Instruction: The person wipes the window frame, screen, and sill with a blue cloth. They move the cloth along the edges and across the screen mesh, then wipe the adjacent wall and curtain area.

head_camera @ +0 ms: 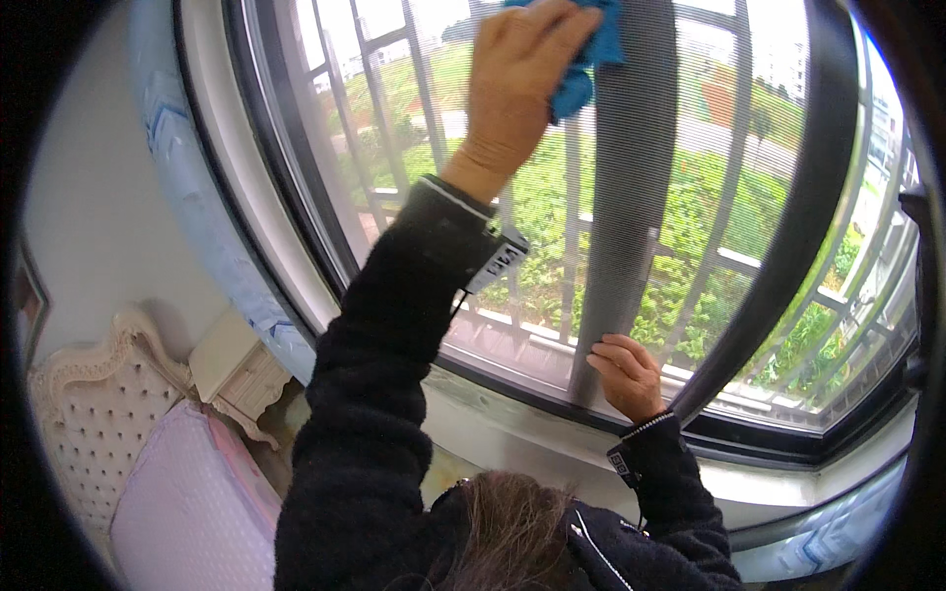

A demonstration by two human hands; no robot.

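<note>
My left hand [517,81] is raised high at the top of the view and holds a bunched blue cloth [573,94] against the window's fine mesh screen [539,221], beside a dark upright of the frame [635,111]. Lower down, my right hand [628,377] rests with bent fingers at the foot of that upright; whether it grips the upright or only leans on it cannot be told. Both sleeves are black, and a white tag with writing hangs at the left cuff.
Outside are metal bars [728,148] and green shrubs. The pale sill [502,421] runs below the window. A second dark frame edge [783,244] stands right. Blue-patterned curtains [185,170] hang at the sides. At lower left are a tufted headboard [111,428], a bed and a cream nightstand [233,362].
</note>
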